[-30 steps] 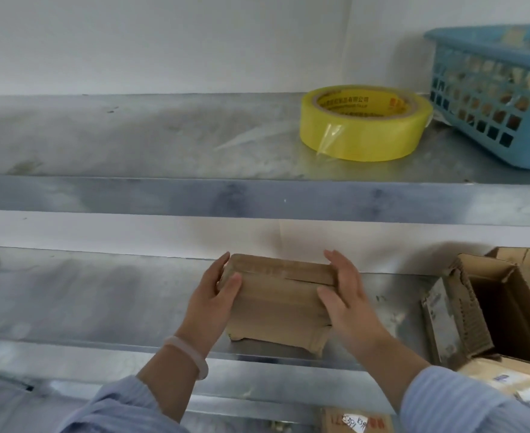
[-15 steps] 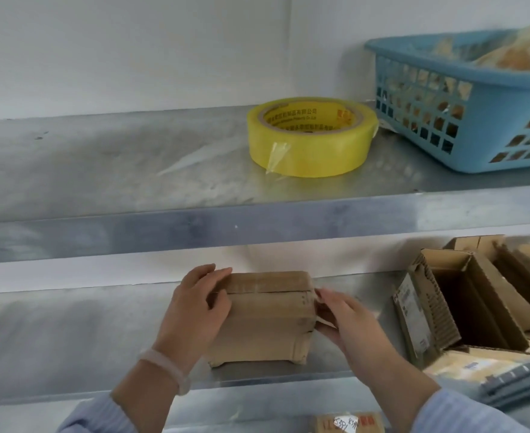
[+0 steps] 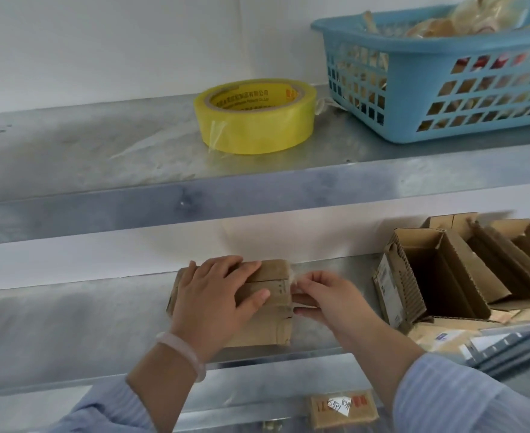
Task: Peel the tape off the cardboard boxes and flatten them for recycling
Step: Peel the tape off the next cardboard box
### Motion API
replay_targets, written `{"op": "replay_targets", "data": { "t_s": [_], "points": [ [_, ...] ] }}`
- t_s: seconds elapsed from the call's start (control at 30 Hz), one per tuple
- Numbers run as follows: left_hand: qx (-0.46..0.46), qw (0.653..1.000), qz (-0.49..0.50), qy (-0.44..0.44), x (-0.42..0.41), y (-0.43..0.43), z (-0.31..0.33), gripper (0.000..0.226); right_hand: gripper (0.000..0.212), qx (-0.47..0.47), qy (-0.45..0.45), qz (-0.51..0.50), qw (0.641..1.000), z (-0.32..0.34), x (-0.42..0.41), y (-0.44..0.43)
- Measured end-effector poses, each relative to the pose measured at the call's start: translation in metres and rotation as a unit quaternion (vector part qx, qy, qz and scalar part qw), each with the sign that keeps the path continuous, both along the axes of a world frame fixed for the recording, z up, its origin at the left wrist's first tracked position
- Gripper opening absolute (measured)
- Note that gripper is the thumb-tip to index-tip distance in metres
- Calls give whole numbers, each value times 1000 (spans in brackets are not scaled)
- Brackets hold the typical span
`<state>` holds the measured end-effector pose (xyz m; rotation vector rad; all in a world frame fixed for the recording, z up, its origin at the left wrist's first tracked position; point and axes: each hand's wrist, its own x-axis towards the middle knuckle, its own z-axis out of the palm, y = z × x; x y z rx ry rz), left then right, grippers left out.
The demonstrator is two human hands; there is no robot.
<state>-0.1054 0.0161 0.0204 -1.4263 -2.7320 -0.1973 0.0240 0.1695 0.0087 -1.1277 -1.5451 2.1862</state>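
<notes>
A small taped cardboard box (image 3: 273, 320) stands on the lower metal shelf (image 3: 70, 326). My left hand (image 3: 216, 298) lies flat across its top and front with fingers spread, pressing it down. At the box's right edge my right hand (image 3: 323, 298) pinches a strip of clear tape (image 3: 294, 278) between thumb and fingers, lifted a little off the cardboard. The box's flaps are closed.
Several opened cardboard boxes (image 3: 438, 270) lie on their sides at the right of the lower shelf, with flat pieces (image 3: 507, 342) below them. On the upper shelf sit a yellow tape roll (image 3: 254, 117) and a blue plastic basket (image 3: 444, 79) holding crumpled tape. Another labelled box (image 3: 341, 407) shows below.
My left hand slid from the box's left side onto its top. My right hand left the right side and took hold of the tape at the right edge. The view shifted right.
</notes>
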Motion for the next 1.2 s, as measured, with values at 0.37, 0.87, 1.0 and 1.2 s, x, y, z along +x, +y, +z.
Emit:
{"op": "replay_targets", "data": {
  "t_s": [0.37, 0.87, 1.0, 1.2],
  "points": [
    [14, 999, 14, -25, 5, 5, -2, 72, 5, 121, 45, -9, 992, 23, 5, 6],
    [37, 998, 16, -45, 7, 8, -4, 54, 66, 279, -58, 119, 951, 4, -4, -6],
    [206, 966, 21, -153, -6, -12, 1, 45, 62, 294, -55, 94, 950, -2, -7, -8],
    [274, 826, 209, -445, -23, -53, -12, 24, 61, 576, -139, 178, 786, 12, -13, -4]
  ]
}}
